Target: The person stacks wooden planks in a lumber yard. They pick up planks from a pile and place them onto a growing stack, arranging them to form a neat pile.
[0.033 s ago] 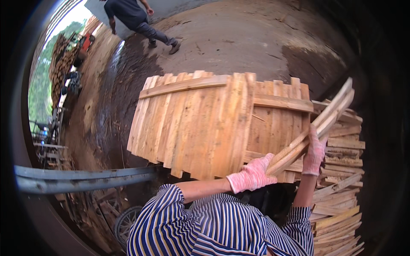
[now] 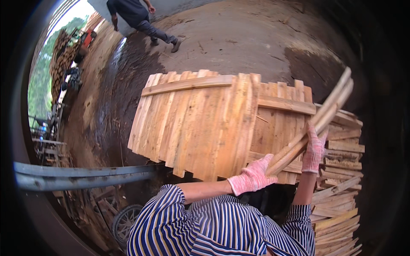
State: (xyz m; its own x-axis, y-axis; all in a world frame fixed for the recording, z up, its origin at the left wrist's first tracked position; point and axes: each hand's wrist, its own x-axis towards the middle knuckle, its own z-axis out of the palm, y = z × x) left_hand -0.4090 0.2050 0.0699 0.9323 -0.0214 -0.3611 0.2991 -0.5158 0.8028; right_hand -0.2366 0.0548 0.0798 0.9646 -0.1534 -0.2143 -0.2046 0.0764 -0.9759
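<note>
A few long, narrow wooden strips [image 2: 332, 103] slant up to the right across my front, held together in both hands. My left hand [image 2: 253, 176], in a pink-and-white knit glove, is closed round their lower end. Further up, my right hand [image 2: 314, 152], gloved alike, grips them from the right side. Beneath and beyond the strips lies a layer of pale wooden slats [image 2: 194, 123] set side by side, with a crosswise batten [image 2: 188, 85] over their far part. A second batten [image 2: 287, 104] crosses the slats on the right.
A stack of loose wooden strips [image 2: 339, 213] rises close on my right. A blue-grey metal rail [image 2: 85, 177] runs in from the left, above a spoked wheel [image 2: 127, 222]. Beyond the slats, a person in dark clothes [image 2: 136, 19] walks on the bare ground. Piled logs [image 2: 64, 59] stand far left.
The strips' upper end has risen slightly, with both hands still holding them. The whole view has shifted a little.
</note>
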